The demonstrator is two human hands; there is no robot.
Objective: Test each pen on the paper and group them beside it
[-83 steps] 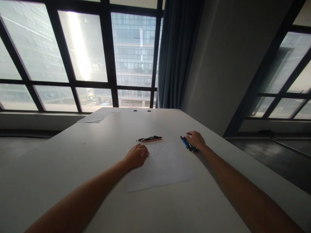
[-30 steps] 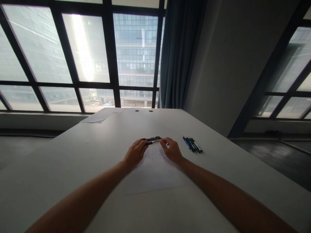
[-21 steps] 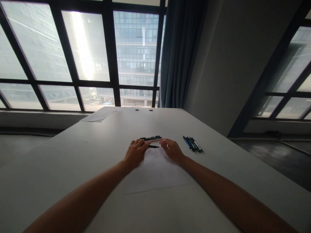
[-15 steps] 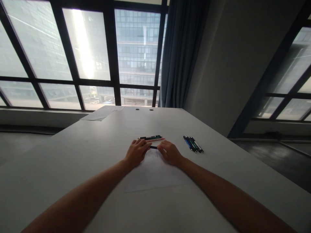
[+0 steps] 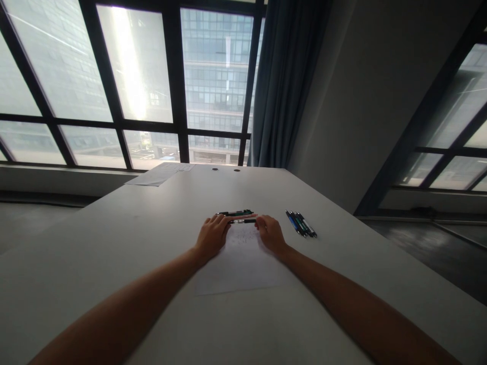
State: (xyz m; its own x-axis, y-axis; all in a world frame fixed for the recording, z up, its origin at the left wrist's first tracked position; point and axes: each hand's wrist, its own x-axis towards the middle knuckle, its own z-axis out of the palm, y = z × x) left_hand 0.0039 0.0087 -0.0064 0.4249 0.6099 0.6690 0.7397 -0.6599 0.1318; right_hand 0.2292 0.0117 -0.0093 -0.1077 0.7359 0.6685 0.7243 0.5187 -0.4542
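A black pen [image 5: 243,221] lies crosswise at the far edge of a white sheet of paper [image 5: 239,266] with faint writing on it. My left hand [image 5: 212,236] pinches the pen's left end and my right hand [image 5: 271,233] pinches its right end. Just behind this pen, a short row of pens [image 5: 236,213], one green and one pink, rests on the table. The black pen sits close against that row. Both forearms stretch out over the table.
A second bundle of pens [image 5: 302,224], blue, green and black, lies to the right of my right hand. The grey table [image 5: 114,238] runs toward large windows. More papers [image 5: 158,175] lie at its far left corner. A dark curtain [image 5: 281,81] hangs behind.
My right hand left the pens on the right and came to the middle. A black pen was lifted off the far row, held between both hands over the paper, then moved back against the row.
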